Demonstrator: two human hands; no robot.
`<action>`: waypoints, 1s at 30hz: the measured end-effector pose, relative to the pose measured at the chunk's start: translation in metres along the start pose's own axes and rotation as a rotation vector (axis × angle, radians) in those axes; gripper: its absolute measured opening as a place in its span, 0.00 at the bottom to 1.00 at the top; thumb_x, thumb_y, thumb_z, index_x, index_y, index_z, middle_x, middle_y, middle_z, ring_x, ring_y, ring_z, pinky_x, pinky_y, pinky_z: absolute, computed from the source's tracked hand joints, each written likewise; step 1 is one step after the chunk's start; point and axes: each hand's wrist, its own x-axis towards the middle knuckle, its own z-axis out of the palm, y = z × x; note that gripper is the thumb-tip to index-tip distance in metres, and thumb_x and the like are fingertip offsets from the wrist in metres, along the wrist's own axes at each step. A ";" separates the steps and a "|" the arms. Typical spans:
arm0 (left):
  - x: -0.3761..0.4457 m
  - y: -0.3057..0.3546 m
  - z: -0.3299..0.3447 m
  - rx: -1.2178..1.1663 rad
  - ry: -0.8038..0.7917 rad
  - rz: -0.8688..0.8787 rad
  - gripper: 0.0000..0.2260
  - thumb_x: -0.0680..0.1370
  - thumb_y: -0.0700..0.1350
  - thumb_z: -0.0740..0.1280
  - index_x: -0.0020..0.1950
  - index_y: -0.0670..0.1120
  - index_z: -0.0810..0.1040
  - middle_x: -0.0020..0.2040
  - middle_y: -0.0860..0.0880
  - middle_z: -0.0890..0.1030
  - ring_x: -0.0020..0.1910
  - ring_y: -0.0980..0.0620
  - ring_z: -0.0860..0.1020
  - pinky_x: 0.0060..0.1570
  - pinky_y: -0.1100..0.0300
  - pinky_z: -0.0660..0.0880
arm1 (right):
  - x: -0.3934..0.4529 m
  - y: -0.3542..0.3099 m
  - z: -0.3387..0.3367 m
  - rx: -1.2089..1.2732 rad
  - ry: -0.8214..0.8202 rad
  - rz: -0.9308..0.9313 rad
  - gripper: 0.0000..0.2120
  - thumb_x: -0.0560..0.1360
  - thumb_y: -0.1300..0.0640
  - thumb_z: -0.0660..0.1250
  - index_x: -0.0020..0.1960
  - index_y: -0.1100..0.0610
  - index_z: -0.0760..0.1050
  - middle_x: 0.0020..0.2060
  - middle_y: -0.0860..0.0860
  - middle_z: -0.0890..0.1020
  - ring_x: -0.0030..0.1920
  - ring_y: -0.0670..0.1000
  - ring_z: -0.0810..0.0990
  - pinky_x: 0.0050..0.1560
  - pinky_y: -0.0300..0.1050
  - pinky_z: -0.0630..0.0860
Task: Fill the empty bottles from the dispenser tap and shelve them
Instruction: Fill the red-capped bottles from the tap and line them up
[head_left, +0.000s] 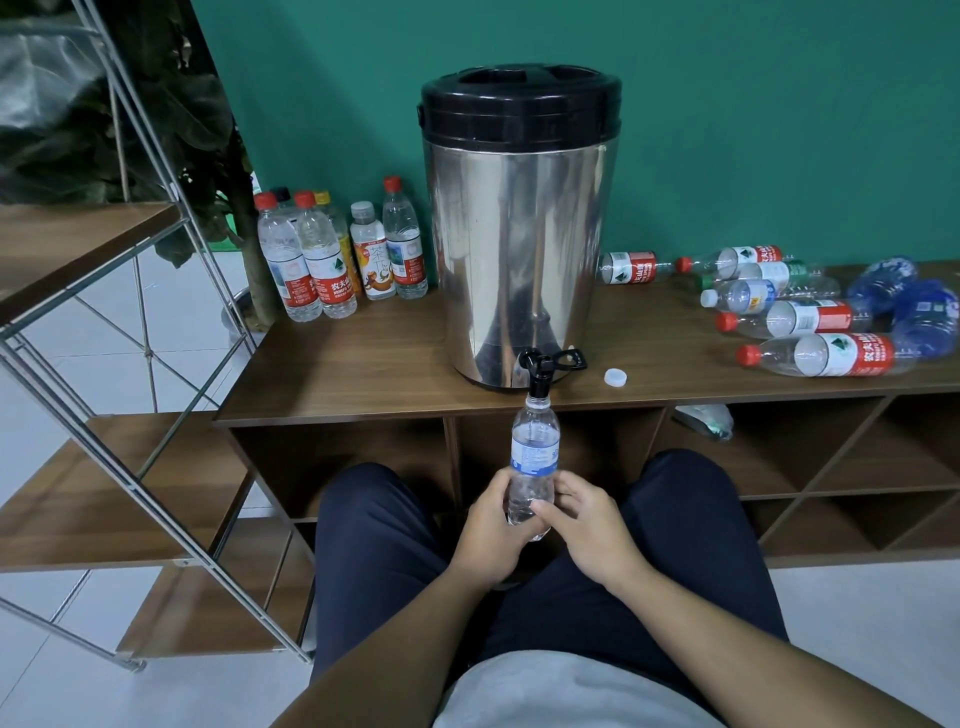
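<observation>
A steel dispenser (519, 234) with a black lid stands on the wooden cabinet top (363, 364). Its black tap (540, 371) juts over the front edge. Directly under the tap I hold a clear uncapped bottle (535, 447) with a blue label, its mouth at the spout. My left hand (491, 525) grips the bottle's lower part. My right hand (582, 514) wraps its fingers round the same lower part from the other side. The bottle's white cap (615, 377) lies on the cabinet top right of the tap.
Several capped bottles (332, 254) stand upright left of the dispenser. Several empty bottles (810, 317) lie on their sides at the right. A metal-framed wooden shelf unit (104, 467) stands at the left. Open cubbies (779, 457) sit under the cabinet top. My knees are below.
</observation>
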 end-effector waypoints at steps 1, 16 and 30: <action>0.000 0.000 0.000 0.002 0.000 0.000 0.21 0.78 0.44 0.81 0.68 0.55 0.80 0.60 0.52 0.88 0.59 0.50 0.87 0.64 0.43 0.84 | 0.000 0.000 0.000 -0.001 0.000 0.000 0.16 0.82 0.67 0.73 0.67 0.55 0.83 0.58 0.49 0.90 0.61 0.51 0.88 0.69 0.57 0.82; -0.002 0.001 0.000 -0.025 -0.004 -0.003 0.20 0.78 0.43 0.81 0.68 0.54 0.80 0.60 0.52 0.88 0.60 0.50 0.88 0.65 0.42 0.84 | -0.001 -0.002 0.000 0.000 -0.003 0.008 0.16 0.82 0.67 0.73 0.67 0.54 0.83 0.58 0.49 0.90 0.61 0.51 0.89 0.68 0.57 0.82; -0.001 0.001 0.001 -0.033 -0.006 -0.003 0.21 0.79 0.42 0.81 0.69 0.54 0.80 0.60 0.51 0.88 0.60 0.49 0.88 0.65 0.43 0.84 | -0.002 -0.004 0.001 0.007 0.011 0.022 0.17 0.81 0.67 0.74 0.67 0.53 0.83 0.57 0.48 0.90 0.60 0.49 0.89 0.67 0.54 0.83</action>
